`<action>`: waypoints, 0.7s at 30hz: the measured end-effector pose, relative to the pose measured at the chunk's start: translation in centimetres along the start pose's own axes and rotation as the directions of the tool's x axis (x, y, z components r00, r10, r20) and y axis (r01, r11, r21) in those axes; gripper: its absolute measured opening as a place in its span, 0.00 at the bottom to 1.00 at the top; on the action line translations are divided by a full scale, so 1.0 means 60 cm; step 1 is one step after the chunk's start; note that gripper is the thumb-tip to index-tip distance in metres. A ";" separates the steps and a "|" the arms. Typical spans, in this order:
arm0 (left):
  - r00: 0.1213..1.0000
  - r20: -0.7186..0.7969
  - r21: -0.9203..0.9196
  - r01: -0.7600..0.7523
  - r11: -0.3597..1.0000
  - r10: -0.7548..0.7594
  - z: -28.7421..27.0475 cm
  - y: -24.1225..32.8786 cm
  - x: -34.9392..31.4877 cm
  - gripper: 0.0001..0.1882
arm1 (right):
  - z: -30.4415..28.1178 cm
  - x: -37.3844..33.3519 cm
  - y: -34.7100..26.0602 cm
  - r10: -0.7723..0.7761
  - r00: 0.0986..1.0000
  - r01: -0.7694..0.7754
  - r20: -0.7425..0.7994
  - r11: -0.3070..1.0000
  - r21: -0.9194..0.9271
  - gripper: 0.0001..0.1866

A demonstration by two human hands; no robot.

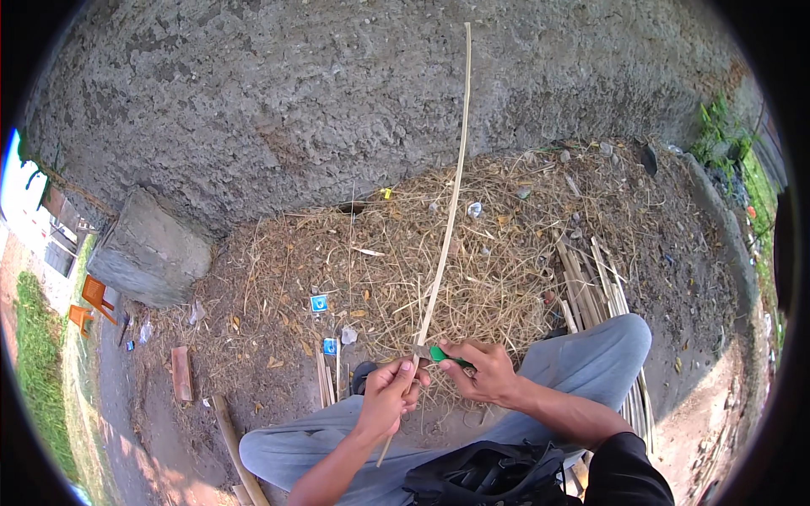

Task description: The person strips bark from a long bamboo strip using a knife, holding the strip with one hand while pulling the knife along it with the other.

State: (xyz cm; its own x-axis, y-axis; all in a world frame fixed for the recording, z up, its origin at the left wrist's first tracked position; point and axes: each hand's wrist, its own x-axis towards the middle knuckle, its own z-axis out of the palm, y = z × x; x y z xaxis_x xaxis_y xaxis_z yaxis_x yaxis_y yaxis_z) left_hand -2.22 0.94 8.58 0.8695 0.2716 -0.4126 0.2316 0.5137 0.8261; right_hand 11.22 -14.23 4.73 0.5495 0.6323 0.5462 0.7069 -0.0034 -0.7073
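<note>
A long, pale, narrow strip that looks like split bamboo (448,226) runs from high against the wall down to my lap. My left hand (390,395) is closed around its lower part, and the tail end sticks out below the fingers. My right hand (483,369) grips a green-handled knife (437,353), just right of the left hand. Its short greyish blade lies at the strip; the fingers partly hide the contact. Both hands are close together above my bent legs in grey trousers.
A rough grey wall (337,101) rises ahead. Pale shavings (498,278) litter the ground. Bundles of strips (582,287) lie beside my right knee. At left are a concrete block (153,249), a brick (181,374), a pole (236,447) and orange chairs (99,295).
</note>
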 end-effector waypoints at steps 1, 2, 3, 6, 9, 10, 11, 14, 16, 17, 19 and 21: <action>1.000 0.000 0.002 0.001 1.000 -0.001 0.004 0.003 0.000 0.15 | -0.002 0.001 -0.002 0.002 1.000 -0.002 -0.001 1.000 0.000 0.14; 0.999 -0.024 -0.023 0.033 0.999 -0.033 0.009 0.006 0.001 0.15 | -0.004 0.002 -0.004 -0.001 1.000 0.001 0.016 1.000 -0.023 0.15; 0.997 -0.048 -0.048 0.062 0.997 -0.064 0.012 0.008 0.001 0.15 | -0.006 0.003 -0.005 -0.004 0.999 0.006 0.033 0.999 -0.045 0.16; 0.993 -0.034 -0.154 0.105 0.983 -0.111 0.008 0.001 0.005 0.12 | -0.008 0.000 -0.005 0.045 0.997 -0.042 0.070 0.998 -0.055 0.15; 0.992 -0.016 -0.201 0.117 0.973 -0.123 0.010 -0.002 0.007 0.12 | -0.007 0.000 -0.010 0.037 0.996 -0.031 0.075 0.996 -0.079 0.14; 0.992 -0.015 -0.201 0.117 0.973 -0.123 0.011 -0.002 0.007 0.12 | -0.007 0.000 -0.010 0.037 0.997 -0.031 0.075 0.996 -0.080 0.14; 0.994 -0.019 -0.180 0.101 0.979 -0.106 0.012 -0.003 0.006 0.12 | -0.007 0.000 -0.010 0.027 0.997 -0.021 0.070 0.996 -0.089 0.14; 0.996 -0.031 -0.148 0.076 0.986 -0.082 0.013 -0.008 0.004 0.13 | -0.006 0.001 -0.014 0.018 0.998 -0.012 0.060 0.994 -0.109 0.13; 0.996 -0.035 -0.134 0.075 0.988 -0.080 0.015 -0.008 0.003 0.13 | -0.003 0.001 -0.014 0.025 0.998 -0.019 0.050 0.992 -0.121 0.13; 0.996 -0.050 -0.127 0.069 0.990 -0.076 0.019 -0.006 0.002 0.14 | 0.000 0.000 -0.009 -0.002 1.000 0.006 0.027 0.992 -0.123 0.14; 0.995 -0.063 -0.118 0.064 0.991 -0.072 0.022 -0.003 0.000 0.14 | 0.002 0.002 -0.004 -0.029 1.000 0.029 0.001 0.991 -0.127 0.15; 0.996 -0.071 -0.103 0.040 0.994 -0.047 0.024 -0.003 -0.001 0.15 | 0.001 0.005 -0.003 -0.074 0.997 0.075 0.014 0.982 -0.174 0.16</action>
State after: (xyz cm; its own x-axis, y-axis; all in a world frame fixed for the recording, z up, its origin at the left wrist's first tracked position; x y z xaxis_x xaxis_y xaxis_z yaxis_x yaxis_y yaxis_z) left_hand -1.71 -0.33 9.03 0.8245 0.3041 -0.4773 0.2196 0.6054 0.7651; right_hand 11.21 -13.99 4.98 0.4894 0.6412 0.5910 0.8129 -0.0902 -0.5754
